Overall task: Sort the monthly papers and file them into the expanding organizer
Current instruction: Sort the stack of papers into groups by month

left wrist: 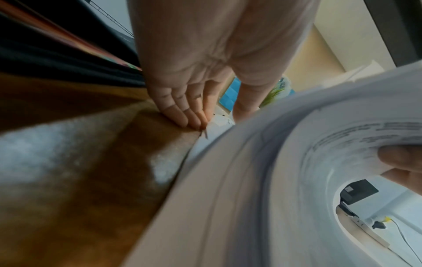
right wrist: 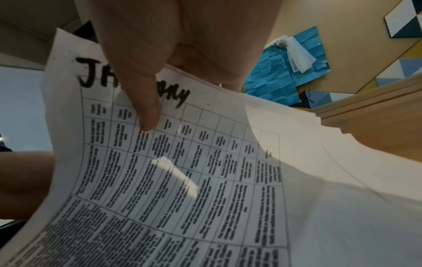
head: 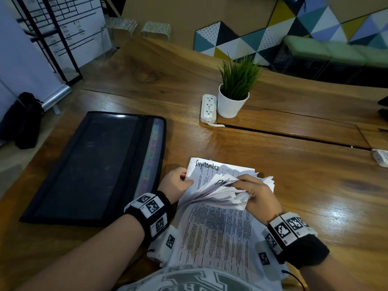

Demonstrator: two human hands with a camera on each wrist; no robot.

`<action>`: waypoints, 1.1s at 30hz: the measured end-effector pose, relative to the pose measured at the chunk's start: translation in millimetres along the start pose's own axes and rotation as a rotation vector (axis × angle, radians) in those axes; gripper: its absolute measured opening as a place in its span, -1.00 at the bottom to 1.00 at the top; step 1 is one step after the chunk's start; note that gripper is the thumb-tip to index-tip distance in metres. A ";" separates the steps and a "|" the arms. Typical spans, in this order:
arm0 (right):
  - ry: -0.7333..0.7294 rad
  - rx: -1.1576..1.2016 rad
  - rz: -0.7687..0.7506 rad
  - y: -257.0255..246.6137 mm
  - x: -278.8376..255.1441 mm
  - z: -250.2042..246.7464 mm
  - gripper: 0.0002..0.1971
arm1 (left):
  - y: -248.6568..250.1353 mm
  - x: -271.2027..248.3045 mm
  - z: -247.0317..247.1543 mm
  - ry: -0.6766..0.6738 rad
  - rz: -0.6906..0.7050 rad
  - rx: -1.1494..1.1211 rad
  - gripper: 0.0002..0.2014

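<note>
A black expanding organizer [head: 92,164] lies flat on the wooden table [head: 304,185] to my left, with coloured tabs along its right edge. In front of me sits a stack of printed papers [head: 216,232]. The far sheet is marked "September" [head: 210,168]. My left hand [head: 175,184] pinches that sheet's left edge, thumb on top and fingers [left wrist: 180,112] down at the table. My right hand [head: 258,196] grips a bent-up sheaf of sheets. Its thumb [right wrist: 141,90] lies on a sheet headed "January" [right wrist: 182,180].
A white pot with a green plant [head: 232,103] and a white power strip [head: 208,108] stand at mid-table beyond the papers. A small white object [head: 381,157] lies at the right edge. A black bag [head: 25,120] sits on the floor to the left.
</note>
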State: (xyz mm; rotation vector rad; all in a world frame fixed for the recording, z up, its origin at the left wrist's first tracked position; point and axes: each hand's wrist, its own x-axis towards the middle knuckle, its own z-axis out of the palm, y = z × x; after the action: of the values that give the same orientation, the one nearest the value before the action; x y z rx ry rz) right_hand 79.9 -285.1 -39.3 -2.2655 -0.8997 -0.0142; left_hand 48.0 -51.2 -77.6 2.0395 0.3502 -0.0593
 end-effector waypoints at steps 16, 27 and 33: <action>0.130 -0.125 -0.011 10.9 -3.0 8.3 -0.54 | 10.7 -8.9 -6.7 -0.233 0.078 -0.266 -0.86; 0.003 0.052 0.031 4.4 -6.6 1.7 -0.56 | -7.2 0.0 6.6 0.043 0.131 -0.031 -0.86; 0.024 0.031 -0.031 5.6 -3.8 2.7 -0.66 | -0.9 -8.2 0.4 -0.238 0.195 -0.281 -0.96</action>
State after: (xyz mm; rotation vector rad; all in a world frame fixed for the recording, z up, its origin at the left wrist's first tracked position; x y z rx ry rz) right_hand 79.7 -288.7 -45.7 -2.2183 -0.9163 -0.0412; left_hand 39.9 -52.9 -77.0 1.7555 0.0075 -0.1246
